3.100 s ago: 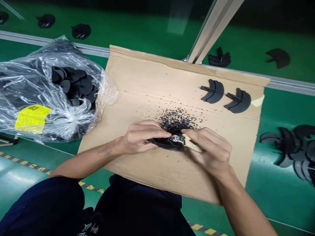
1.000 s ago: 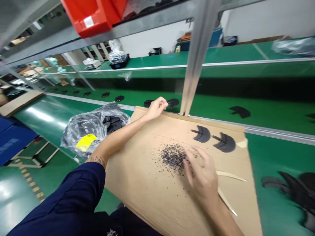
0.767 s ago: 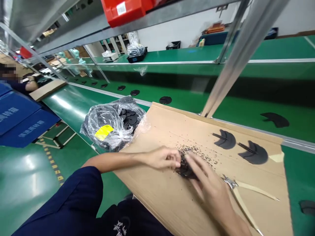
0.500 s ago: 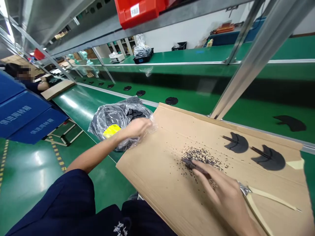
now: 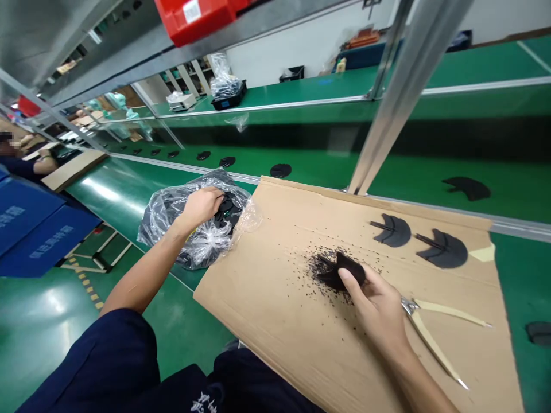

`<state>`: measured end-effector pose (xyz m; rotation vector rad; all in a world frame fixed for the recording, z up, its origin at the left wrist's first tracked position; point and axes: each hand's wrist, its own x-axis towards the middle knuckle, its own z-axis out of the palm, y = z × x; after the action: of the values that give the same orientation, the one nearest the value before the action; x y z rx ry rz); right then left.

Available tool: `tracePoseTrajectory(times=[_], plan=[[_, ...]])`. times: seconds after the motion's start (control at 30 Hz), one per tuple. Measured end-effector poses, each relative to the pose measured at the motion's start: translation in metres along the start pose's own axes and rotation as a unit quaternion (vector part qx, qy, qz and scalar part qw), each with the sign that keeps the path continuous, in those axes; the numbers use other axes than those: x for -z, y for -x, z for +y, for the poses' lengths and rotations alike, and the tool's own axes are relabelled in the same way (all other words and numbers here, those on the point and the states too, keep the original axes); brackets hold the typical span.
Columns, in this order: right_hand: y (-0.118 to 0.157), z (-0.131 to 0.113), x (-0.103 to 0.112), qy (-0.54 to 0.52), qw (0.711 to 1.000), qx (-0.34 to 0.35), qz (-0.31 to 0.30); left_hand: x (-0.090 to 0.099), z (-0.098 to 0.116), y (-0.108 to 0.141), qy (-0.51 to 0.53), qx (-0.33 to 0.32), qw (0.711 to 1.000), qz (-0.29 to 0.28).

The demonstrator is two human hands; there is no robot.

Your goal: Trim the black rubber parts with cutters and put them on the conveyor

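Note:
My right hand (image 5: pixel 381 304) grips a black curved plastic part (image 5: pixel 346 269) between thumb and fingers, just above a scatter of small black bits (image 5: pixel 321 267) on the cardboard sheet (image 5: pixel 275 310). At the clear plastic bag (image 5: pixel 161 209), my left hand (image 5: pixel 202 205) has its fingers pinched at the flat black pieces (image 5: pixel 228 209) in the bag's opening. What lies between those fingertips is hidden. Beside my right hand, cutting pliers (image 5: pixel 430 327) with cream handles rest spread on the cardboard. Two black crescent-shaped parts with thin stems, one here (image 5: pixel 391 230) and another (image 5: pixel 445 249), lie behind them.
Several black parts (image 5: pixel 280 170) lie in a row along the green bench behind a metal rail. A metal post (image 5: pixel 383 109) rises behind the cardboard. Overhead is a red bin (image 5: pixel 198 20) on a shelf. Blue boxes (image 5: pixel 43 223) and another person (image 5: pixel 21 158) are at the left.
My left hand has moved from the bag's right edge back to the black pieces in its opening. My right hand has turned the black part up from the bits. The view has shifted rightward.

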<state>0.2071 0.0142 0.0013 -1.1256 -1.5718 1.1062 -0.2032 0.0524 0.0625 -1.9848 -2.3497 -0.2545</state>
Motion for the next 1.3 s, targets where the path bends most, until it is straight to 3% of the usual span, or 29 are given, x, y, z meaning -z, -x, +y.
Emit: tracePoseTrajectory(times=[0.07,0.13,0.2,0.27,0.37,0.47,0.53,0.6,0.7,0.97,1.17,1.3], plan=[[0.000,-0.002,0.000,-0.040,0.999,-0.033,0.004,0.007,0.009,0.014,0.064,-0.021,0.998,0.021],[0.000,-0.003,0.000,-0.074,0.995,-0.063,0.002,0.008,0.029,0.027,0.231,-0.041,0.971,0.032],[0.000,-0.003,-0.001,-0.106,0.990,-0.087,-0.008,0.002,0.060,0.039,0.429,-0.054,0.901,0.030],[0.001,-0.003,-0.001,-0.132,0.985,-0.108,-0.018,-0.008,0.097,0.050,0.530,-0.072,0.845,0.014],[0.003,-0.005,-0.001,-0.161,0.977,-0.141,-0.024,-0.024,0.147,0.062,0.554,-0.141,0.821,-0.007],[0.004,-0.008,-0.001,-0.219,0.957,-0.184,-0.044,-0.042,0.175,0.071,0.464,-0.275,0.836,0.099],[0.005,-0.009,-0.001,-0.247,0.945,-0.208,-0.053,-0.055,0.182,0.076,0.367,-0.365,0.834,0.191],[0.006,-0.008,-0.001,-0.254,0.940,-0.222,-0.050,-0.067,0.185,0.080,0.298,-0.419,0.827,0.228],[0.006,-0.006,-0.001,-0.258,0.937,-0.231,-0.039,-0.076,0.184,0.085,0.263,-0.438,0.831,0.219],[0.006,-0.003,0.000,-0.250,0.941,-0.228,-0.009,-0.073,0.182,0.088,0.248,-0.441,0.840,0.196],[0.005,-0.001,0.000,-0.251,0.941,-0.228,-0.013,-0.078,0.185,0.091,0.244,-0.474,0.830,0.163],[0.006,0.000,-0.001,-0.214,0.953,-0.212,-0.002,-0.078,0.184,0.093,0.315,-0.471,0.812,0.140]])
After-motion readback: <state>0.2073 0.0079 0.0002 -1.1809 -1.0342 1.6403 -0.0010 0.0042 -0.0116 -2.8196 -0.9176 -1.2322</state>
